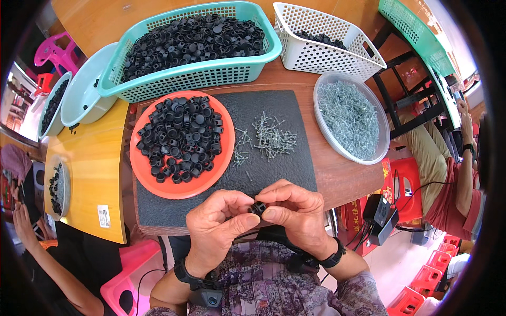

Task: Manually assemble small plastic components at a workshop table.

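Observation:
At the near edge of a dark mat [295, 174], my left hand [213, 221] and my right hand [298, 213] meet around a small black plastic part [258, 208]. Thumbs and forefingers of both hands pinch it from either side; the fingers partly cover it. Beyond my left hand, an orange-red plate [138, 158] carries a heap of similar black ring-shaped parts [182, 134]. A loose pile of small silvery screws [273, 138] lies on the mat beyond my hands, with a smaller scatter beside the plate.
A clear round tub [320, 108] full of screws stands to the right. Along the back are a teal basket [190, 81] heaped with black parts and a white basket [327, 57]. Pale blue basins [74, 100] stand at left. Other people sit on both sides; cables and a black adapter [377, 210] hang at right.

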`<state>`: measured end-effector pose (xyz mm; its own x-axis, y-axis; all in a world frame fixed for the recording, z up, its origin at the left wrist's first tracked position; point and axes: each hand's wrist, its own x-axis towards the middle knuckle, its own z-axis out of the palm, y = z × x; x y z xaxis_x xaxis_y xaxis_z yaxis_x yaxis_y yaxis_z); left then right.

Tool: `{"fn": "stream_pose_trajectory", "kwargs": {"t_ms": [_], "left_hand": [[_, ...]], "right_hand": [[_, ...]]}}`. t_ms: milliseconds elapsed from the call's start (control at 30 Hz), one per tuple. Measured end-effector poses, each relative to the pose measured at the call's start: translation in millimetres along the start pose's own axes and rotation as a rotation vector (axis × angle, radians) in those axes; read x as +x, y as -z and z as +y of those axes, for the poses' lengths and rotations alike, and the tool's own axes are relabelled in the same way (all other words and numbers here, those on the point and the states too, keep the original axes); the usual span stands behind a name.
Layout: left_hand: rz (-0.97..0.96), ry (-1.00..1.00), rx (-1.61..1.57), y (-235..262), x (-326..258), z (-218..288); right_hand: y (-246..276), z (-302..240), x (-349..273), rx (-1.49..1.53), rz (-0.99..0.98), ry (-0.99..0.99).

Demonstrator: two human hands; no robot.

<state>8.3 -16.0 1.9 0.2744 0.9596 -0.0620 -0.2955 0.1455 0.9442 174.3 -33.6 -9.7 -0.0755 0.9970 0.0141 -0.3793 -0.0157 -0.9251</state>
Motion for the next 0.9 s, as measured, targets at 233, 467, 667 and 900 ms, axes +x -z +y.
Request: {"fn": "stream_pose_trajectory", "kwargs": {"t_ms": [233,467,667,900], "left_hand": [[-0.04,0.043,-0.042,1,4,1],[-0.084,0.06,0.081,1,6,2],[-0.135,-0.021,0.28,5,8,-1],[-0.164,0.0,0.336,4,10,2]], "right_hand": [[2,-2,-1,-0.055,-0.005,0.013],[3,-1,-2,-0.001,0.023,0.01],[8,2,-5,-0.003,0.014,0.01],[10,4,-6,0.035,0.016,-0.011]]}}
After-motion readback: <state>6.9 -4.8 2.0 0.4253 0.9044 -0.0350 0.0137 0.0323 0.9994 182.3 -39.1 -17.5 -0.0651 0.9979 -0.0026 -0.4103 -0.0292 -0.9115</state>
